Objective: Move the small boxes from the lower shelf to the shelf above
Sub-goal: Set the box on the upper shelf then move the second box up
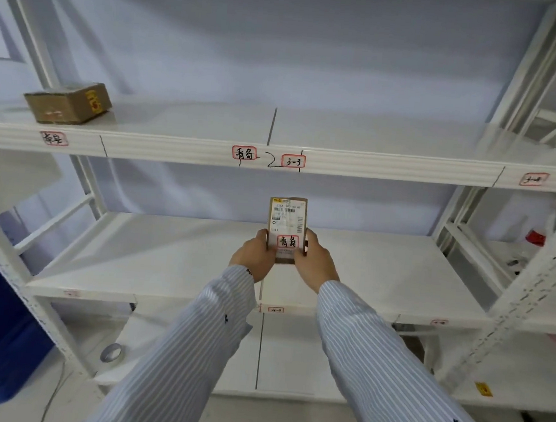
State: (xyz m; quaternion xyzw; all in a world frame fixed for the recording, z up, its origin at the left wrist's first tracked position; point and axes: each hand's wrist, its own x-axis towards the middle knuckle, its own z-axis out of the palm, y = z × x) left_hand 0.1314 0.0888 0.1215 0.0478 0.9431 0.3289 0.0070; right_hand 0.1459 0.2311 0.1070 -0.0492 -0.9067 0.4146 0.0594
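White metal rack [204,153]: we're seeing one brown box [68,103] sitting on the upper shelf [375,137], far left. Lower shelf [381,272] looking bare otherwise. We're clasping the labelled small box [287,226] btwn left hand [254,255] & right hand [316,262], upright above lower shelf, so prob. last one left.

Soft, even light is filling the place where I am standing, and nothing is looking dark. The white shelf [188,152] is shining a little along its front edge. Faint shadows are lying on the back wall [282,54]. The sides of the picture are bending and looking smeared, and the right post [526,80] is looking fuzzy. The middle is staying sharp.
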